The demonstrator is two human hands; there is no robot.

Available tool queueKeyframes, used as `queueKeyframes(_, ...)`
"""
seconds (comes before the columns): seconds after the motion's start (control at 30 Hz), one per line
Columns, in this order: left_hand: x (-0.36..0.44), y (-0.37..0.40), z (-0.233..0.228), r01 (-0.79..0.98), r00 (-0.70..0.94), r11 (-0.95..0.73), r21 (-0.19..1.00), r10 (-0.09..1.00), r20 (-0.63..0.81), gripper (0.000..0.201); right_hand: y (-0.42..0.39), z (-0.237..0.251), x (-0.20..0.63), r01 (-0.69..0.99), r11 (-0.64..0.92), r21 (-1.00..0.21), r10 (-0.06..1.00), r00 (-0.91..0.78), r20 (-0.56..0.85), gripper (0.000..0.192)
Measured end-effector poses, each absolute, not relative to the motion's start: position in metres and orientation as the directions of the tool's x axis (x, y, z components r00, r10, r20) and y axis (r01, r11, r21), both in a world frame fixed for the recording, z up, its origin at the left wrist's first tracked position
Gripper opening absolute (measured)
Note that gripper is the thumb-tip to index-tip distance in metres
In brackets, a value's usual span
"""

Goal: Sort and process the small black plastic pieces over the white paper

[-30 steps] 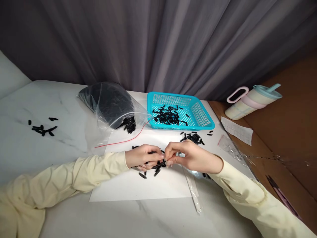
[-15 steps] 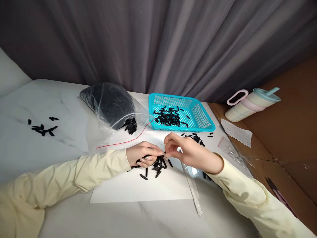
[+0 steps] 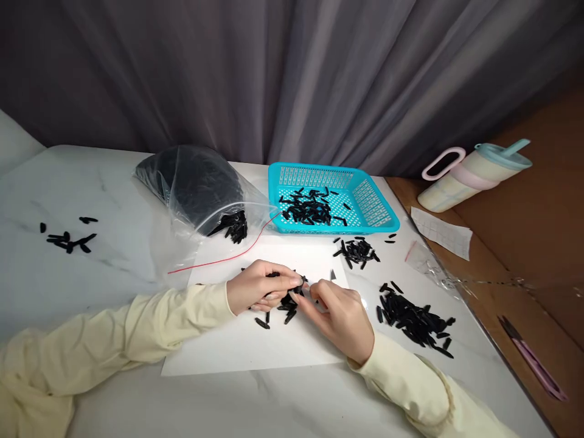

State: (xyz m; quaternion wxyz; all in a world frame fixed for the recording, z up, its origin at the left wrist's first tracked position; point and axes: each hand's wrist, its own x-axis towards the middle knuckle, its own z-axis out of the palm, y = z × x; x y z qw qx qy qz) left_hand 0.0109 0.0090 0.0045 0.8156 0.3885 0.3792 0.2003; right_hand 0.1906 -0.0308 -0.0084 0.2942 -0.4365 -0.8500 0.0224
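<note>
My left hand [image 3: 264, 286] is closed, thumb and fingertips pinching a small, narrow black piece [image 3: 304, 279] that pokes out at the tips. My right hand [image 3: 342, 313] meets it from the right, with bent fingers and the thumb close to that piece. Whatever lies between the right fingertips is too small to make out. Under and around the left hand is a loose pile of similar black pieces [image 3: 290, 314], partly covered by the fingers. The pile rests on a white sheet of paper [image 3: 219, 350].
Behind the hands stand a blue basket [image 3: 376, 204] holding black pieces and a clear bag [image 3: 196, 182] full of them. More piles [image 3: 413, 319] lie at right, scattered pieces [image 3: 70, 242] at left. A tumbler [image 3: 474, 176], a paper slip [image 3: 442, 234] and pink-handled tweezers [image 3: 533, 362] are at far right.
My right hand has turned and come lower, uncovering the black piles at right. The pale strip beneath it no longer shows. My left hand keeps its place over the pile; the view has shifted slightly.
</note>
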Motion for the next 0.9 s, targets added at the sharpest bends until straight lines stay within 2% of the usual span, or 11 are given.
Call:
queueKeyframes(0.3, 0.015, 0.0, 0.004, -0.021, 0.544, 0.524, 0.852, 0.72, -0.43, 0.028, -0.029, -0.015, 0.193, 0.714, 0.667, -0.21, 0.702, -0.509, 0.499, 0.039)
queueKeyframes(0.47, 0.017, -0.002, 0.005, 0.007, 0.566, 0.48, 0.877, 0.721, -0.399, 0.032, -0.028, -0.017, 0.193, 0.714, 0.679, -0.17, 0.686, -0.536, 0.491, 0.036)
queueKeyframes(0.63, 0.017, 0.0, 0.007, 0.034, 0.557, 0.499, 0.866, 0.71, -0.431, 0.037, -0.026, -0.014, 0.195, 0.642, 0.728, -0.241, 0.672, -0.599, 0.435, 0.033)
queueKeyframes(0.8, 0.018, -0.003, 0.008, 0.081, 0.539, 0.388, 0.918, 0.758, -0.367, 0.037, -0.026, -0.016, 0.198, 0.544, 0.796, -0.265, 0.604, -0.683, 0.411, 0.031)
queueKeyframes(0.9, 0.017, -0.005, 0.006, 0.101, 0.531, 0.351, 0.931, 0.773, -0.349, 0.036, -0.026, -0.018, 0.199, 0.524, 0.8, -0.293, 0.6, -0.701, 0.385, 0.03)
